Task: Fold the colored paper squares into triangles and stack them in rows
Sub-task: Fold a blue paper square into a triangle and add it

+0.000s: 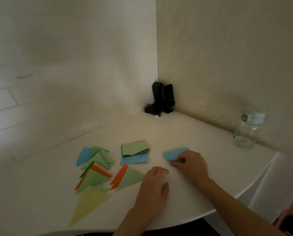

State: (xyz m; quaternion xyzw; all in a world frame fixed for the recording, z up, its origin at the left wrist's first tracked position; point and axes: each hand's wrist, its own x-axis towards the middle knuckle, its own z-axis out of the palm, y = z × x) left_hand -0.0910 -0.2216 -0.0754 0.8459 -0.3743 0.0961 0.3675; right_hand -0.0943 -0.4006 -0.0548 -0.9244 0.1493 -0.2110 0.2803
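On the white table point(185, 133), right of centre in the frame, the right hand point(190, 163) curls its fingers onto a light blue paper point(173, 153), pinching its near edge; the left hand point(153, 183) lies flat and relaxed just below it, beside a green triangle point(131, 178) with an orange one point(119, 175) under it; a stack of unfolded squares point(135, 151) sits at centre; folded triangles point(94, 169) spread at lower left, a yellow triangle point(89, 205) nearest; black speakers point(162, 98) stand in the corner; a glass jar point(248, 130) at right.
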